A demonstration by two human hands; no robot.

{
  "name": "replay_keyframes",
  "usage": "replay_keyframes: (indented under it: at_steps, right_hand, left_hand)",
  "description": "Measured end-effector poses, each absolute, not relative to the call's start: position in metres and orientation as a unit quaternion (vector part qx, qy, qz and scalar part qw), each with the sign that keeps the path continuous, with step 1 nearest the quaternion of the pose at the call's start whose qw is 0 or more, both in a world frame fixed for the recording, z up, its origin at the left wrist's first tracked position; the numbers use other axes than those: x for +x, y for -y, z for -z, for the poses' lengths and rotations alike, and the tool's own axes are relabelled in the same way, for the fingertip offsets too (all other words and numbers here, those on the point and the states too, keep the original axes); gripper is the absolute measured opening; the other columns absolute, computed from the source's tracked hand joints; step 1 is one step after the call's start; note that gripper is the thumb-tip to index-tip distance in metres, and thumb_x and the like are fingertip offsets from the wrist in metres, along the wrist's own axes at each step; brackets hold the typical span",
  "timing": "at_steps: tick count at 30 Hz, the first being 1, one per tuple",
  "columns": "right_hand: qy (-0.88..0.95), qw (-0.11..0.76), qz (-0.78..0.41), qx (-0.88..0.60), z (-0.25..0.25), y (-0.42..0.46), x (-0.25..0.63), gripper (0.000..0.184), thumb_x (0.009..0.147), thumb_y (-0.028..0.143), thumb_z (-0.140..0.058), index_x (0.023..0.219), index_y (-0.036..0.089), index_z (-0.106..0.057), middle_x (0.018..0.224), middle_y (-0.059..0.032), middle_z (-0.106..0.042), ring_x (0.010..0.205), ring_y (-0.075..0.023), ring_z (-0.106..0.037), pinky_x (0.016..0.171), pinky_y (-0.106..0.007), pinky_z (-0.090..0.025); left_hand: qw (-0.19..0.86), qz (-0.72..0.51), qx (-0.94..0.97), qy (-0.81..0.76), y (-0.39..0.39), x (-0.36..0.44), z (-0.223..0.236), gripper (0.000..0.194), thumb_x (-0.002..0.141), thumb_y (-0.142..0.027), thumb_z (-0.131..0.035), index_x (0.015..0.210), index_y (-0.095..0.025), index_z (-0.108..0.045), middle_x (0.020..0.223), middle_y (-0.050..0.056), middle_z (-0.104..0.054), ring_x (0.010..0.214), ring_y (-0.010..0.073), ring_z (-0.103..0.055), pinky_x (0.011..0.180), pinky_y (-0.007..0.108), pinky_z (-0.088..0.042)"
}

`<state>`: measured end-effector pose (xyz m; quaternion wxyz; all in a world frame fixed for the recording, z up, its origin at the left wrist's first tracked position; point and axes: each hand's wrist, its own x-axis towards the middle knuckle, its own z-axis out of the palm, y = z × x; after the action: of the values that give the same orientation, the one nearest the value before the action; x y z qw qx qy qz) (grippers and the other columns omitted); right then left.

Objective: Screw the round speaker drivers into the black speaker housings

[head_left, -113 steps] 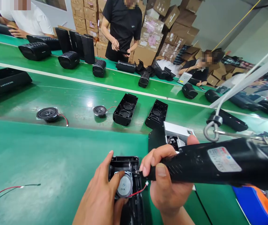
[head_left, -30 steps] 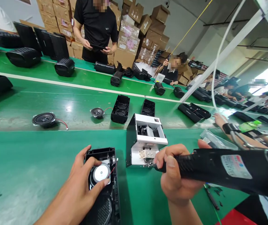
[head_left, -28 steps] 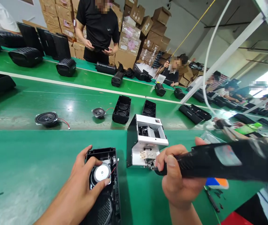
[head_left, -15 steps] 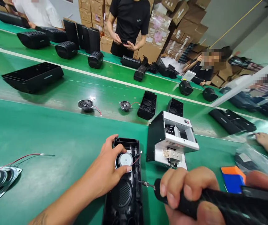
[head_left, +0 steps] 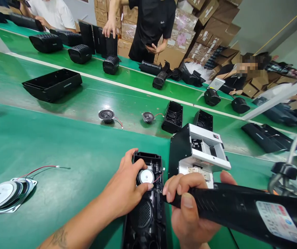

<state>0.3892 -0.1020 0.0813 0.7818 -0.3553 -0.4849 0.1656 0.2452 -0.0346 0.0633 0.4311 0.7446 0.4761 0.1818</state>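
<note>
A black speaker housing [head_left: 145, 221] lies open on the green bench in front of me. A small round speaker driver [head_left: 145, 176] with a silver back and a red wire sits in its upper recess. My left hand [head_left: 126, 188] is curled around the driver, thumb and fingers pressing on its rim. My right hand [head_left: 187, 211] grips a black electric screwdriver [head_left: 242, 209], whose tip meets the housing just to the right of the driver.
A black-and-white screw feeder box [head_left: 197, 152] stands right behind the housing. A large loose driver [head_left: 5, 193] lies at the left. Two small drivers [head_left: 107, 116] and empty housings [head_left: 173, 117] ride the belt. Other people work across the line, beside stacked cartons.
The screwdriver went from the feeder box down to the housing and its tip now touches beside the driver. My left hand stayed on the driver. The view shifted left.
</note>
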Motion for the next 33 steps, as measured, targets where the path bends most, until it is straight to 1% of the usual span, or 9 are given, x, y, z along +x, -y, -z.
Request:
replay_keyframes:
  at_steps: [5,10,16,19,22,25,29,33]
  right_hand:
    - [0.487,0.78,-0.186,-0.346,-0.075,0.098,0.389,0.057,0.111,0.016,-0.069,0.16,0.039,-0.049,0.089,0.0067,-0.062,0.06,-0.0141,-0.061,0.059,-0.031,-0.056]
    - [0.497,0.772,-0.202,-0.341,-0.071,0.098,0.391,0.053,0.11,0.014,-0.067,0.154,0.037,-0.051,0.086,0.0068,-0.06,0.06,-0.014,-0.06,0.059,-0.03,-0.054]
    - [0.473,0.78,-0.209,-0.351,-0.068,0.097,0.395,0.05,0.109,0.012,-0.068,0.149,0.035,-0.05,0.085,0.0069,-0.06,0.059,-0.0141,-0.059,0.06,-0.03,-0.055]
    - [0.467,0.781,-0.21,-0.358,-0.067,0.098,0.396,0.047,0.11,0.013,-0.069,0.147,0.035,-0.05,0.085,0.0075,-0.06,0.059,-0.0139,-0.059,0.061,-0.029,-0.056]
    - [0.481,0.772,-0.212,-0.357,-0.064,0.099,0.395,0.046,0.112,0.017,-0.07,0.148,0.036,-0.049,0.086,0.0073,-0.059,0.06,-0.0146,-0.058,0.06,-0.03,-0.054]
    - [0.505,0.757,-0.204,-0.36,-0.056,0.1,0.395,0.049,0.112,0.018,-0.07,0.151,0.036,-0.047,0.088,0.0064,-0.06,0.063,-0.0164,-0.06,0.062,-0.034,-0.053]
    - [0.524,0.745,-0.18,-0.371,-0.044,0.102,0.397,0.055,0.11,0.019,-0.071,0.155,0.034,-0.044,0.092,0.0041,-0.059,0.07,-0.0199,-0.063,0.065,-0.038,-0.052]
    - [0.534,0.726,-0.161,-0.402,-0.038,0.103,0.399,0.05,0.11,0.025,-0.07,0.152,0.033,-0.044,0.09,0.0039,-0.057,0.071,-0.0215,-0.062,0.067,-0.039,-0.053]
  left_hand:
    - [0.443,-0.159,0.743,-0.476,0.036,0.246,-0.071,0.03,0.092,-0.01,-0.08,0.111,-0.027,-0.065,0.179,0.012,-0.026,0.17,0.0355,-0.034,0.13,0.06,-0.048]
    - [0.447,-0.151,0.741,-0.478,0.036,0.248,-0.076,0.029,0.093,-0.008,-0.079,0.111,-0.026,-0.064,0.18,0.013,-0.025,0.171,0.0351,-0.032,0.13,0.059,-0.048]
    - [0.45,-0.15,0.74,-0.476,0.036,0.248,-0.074,0.028,0.095,-0.01,-0.079,0.11,-0.026,-0.063,0.18,0.012,-0.023,0.17,0.0357,-0.032,0.129,0.061,-0.047]
    - [0.45,-0.148,0.741,-0.476,0.035,0.249,-0.074,0.029,0.094,-0.011,-0.08,0.11,-0.027,-0.062,0.181,0.012,-0.022,0.17,0.0355,-0.031,0.128,0.06,-0.048]
    - [0.446,-0.147,0.743,-0.477,0.035,0.249,-0.074,0.03,0.093,-0.011,-0.08,0.111,-0.027,-0.062,0.181,0.012,-0.021,0.171,0.0361,-0.03,0.127,0.06,-0.049]
    - [0.443,-0.149,0.744,-0.478,0.035,0.249,-0.074,0.029,0.094,-0.011,-0.079,0.111,-0.027,-0.062,0.181,0.013,-0.022,0.171,0.0361,-0.029,0.127,0.06,-0.048]
    - [0.443,-0.151,0.746,-0.474,0.035,0.249,-0.074,0.031,0.093,-0.008,-0.079,0.111,-0.026,-0.061,0.18,0.015,-0.021,0.172,0.0356,-0.028,0.131,0.059,-0.044]
    - [0.445,-0.153,0.747,-0.471,0.032,0.25,-0.072,0.032,0.092,-0.007,-0.079,0.112,-0.025,-0.062,0.181,0.016,-0.02,0.172,0.0366,-0.026,0.132,0.06,-0.043]
